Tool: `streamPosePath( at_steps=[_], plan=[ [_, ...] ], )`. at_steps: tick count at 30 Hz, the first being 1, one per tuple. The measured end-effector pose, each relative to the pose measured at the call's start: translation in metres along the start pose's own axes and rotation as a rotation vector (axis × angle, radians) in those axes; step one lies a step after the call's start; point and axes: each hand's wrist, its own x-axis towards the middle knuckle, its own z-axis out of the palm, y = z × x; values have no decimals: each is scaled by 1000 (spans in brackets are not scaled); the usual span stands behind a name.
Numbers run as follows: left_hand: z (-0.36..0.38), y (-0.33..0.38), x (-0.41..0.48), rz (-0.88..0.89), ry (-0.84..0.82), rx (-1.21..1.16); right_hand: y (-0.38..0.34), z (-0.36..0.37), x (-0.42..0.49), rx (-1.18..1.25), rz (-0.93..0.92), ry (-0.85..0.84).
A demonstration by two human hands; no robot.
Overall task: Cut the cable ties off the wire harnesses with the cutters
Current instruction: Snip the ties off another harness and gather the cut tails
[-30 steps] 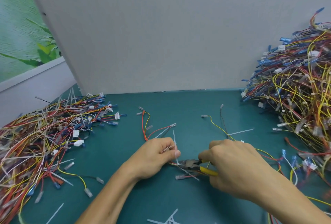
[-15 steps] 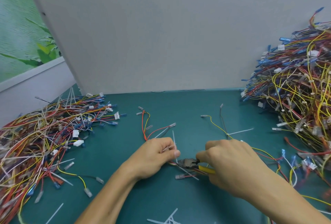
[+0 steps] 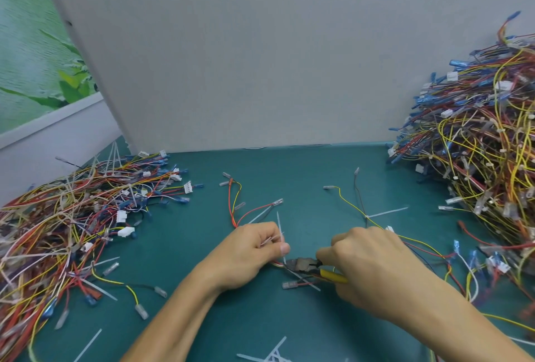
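Left hand (image 3: 249,251) and right hand (image 3: 373,270) bare, like both forearms (image 3: 179,312).

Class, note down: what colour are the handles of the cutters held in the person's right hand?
Yellow; the head view shows the cutters best.

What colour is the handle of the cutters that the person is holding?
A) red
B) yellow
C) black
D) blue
B: the right hand grips the cutters, and a yellow handle pokes out just below its fingers, while the left hand pinches the wires.
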Motion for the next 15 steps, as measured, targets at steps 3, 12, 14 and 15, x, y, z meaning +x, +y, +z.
streamPosePath(
  at_steps=[3,12,14,15],
  plan=[
    [-2,-2,-1,25,5,-51,-2,2,1,23,-3,-5],
    [-34,-11,-4,-25,400,-1116,-6,8,2,398,39,189],
    [-38,-15,-3,-59,517,-1171,-16,16,5,412,64,190],
    [-39,-18,-3,-81,568,-1168,-20,20,6,409,68,182]
  ],
)
